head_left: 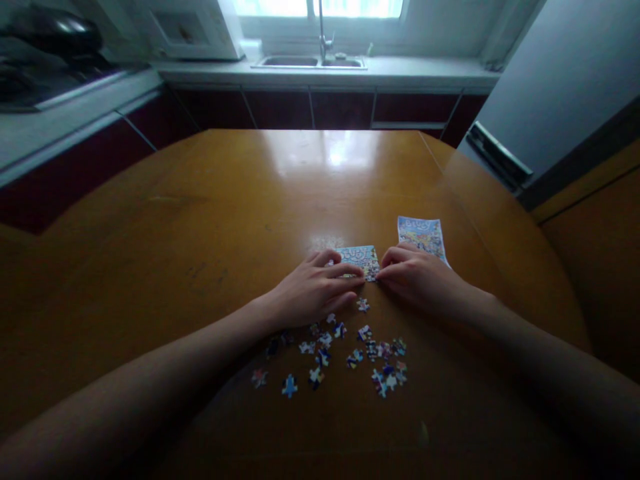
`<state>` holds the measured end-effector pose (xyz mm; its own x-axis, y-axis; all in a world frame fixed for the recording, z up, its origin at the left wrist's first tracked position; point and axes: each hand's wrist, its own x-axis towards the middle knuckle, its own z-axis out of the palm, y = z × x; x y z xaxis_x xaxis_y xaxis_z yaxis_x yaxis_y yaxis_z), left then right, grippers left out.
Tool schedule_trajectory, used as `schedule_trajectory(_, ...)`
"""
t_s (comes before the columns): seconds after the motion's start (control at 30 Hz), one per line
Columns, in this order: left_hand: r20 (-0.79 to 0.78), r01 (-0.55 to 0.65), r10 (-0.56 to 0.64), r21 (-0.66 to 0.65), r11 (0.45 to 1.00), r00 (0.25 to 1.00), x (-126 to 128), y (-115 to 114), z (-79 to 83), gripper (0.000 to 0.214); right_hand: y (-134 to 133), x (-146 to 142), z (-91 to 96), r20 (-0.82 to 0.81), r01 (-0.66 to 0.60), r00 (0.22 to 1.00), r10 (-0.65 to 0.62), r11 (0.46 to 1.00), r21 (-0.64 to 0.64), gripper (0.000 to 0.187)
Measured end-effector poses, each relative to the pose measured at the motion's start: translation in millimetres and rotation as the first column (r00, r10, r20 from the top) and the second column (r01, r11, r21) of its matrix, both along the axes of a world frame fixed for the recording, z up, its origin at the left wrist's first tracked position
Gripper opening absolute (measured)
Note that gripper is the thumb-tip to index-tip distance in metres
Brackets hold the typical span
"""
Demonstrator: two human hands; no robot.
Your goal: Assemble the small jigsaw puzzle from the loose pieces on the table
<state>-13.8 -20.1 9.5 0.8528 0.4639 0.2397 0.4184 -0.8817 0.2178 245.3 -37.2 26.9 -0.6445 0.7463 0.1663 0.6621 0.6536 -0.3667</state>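
A partly joined jigsaw puzzle (367, 257) with a pale blue top lies on the table between my hands. My left hand (320, 287) rests over its left side, fingers stretched out and apart, hiding part of it. At the puzzle's lower right edge, my right hand (417, 273) has its thumb and fingertips pinched together; whatever is between them is too small or hidden to make out. One loose puzzle piece (363, 305) lies just below the puzzle. Nearer to me several more puzzle pieces (324, 340) are scattered, some overlapping. The printed picture sheet (421, 230) is partly covered by my right hand.
The wooden table (225, 200) has a rounded outline and reflects the window light. Beyond it stands a counter with a sink (290, 61) and a tap (323, 43). A stove with a dark pan (55, 33) is at the far left, a fridge (565, 80) at the right.
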Motion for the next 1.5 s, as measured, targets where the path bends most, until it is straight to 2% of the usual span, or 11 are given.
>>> schedule_trajectory(0.67, 0.0, -0.006, 0.006, 0.007, 1.0, 1.0, 1, -1, -1.7, 0.03, -1, -2, -0.8, 0.085, -0.03, 0.996, 0.025, 0.998, 0.056, 0.024)
schedule_trajectory(0.8, -0.008, -0.004, 0.004, 0.008, 1.0, 1.0, 1, -1, -0.1, 0.03, 0, -3, -4.0, 0.003, 0.011, 1.0, -0.011, 1.0, -0.005, 0.022)
schedule_trajectory(1.0, -0.026, -0.012, 0.012, -0.003, 1.0, 1.0, 1, -1, -1.7, 0.032, 4, 0, -10.2, -0.162, 0.177, 0.969, -0.186, 0.982, -0.07, 0.016)
schedule_trajectory(1.27, -0.036, -0.013, 0.012, -0.019, 1.0, 0.999, 2, -2, 0.3, 0.032, 1, -1, -7.7, -0.006, 0.083, 0.997, -0.083, 0.995, -0.062, 0.02)
schedule_trajectory(1.5, -0.034, -0.038, 0.038, 0.012, 0.999, 0.999, 4, -4, 2.9, 0.03, 2, -2, -6.2, -0.143, 0.172, 0.973, -0.179, 0.983, -0.056, 0.029)
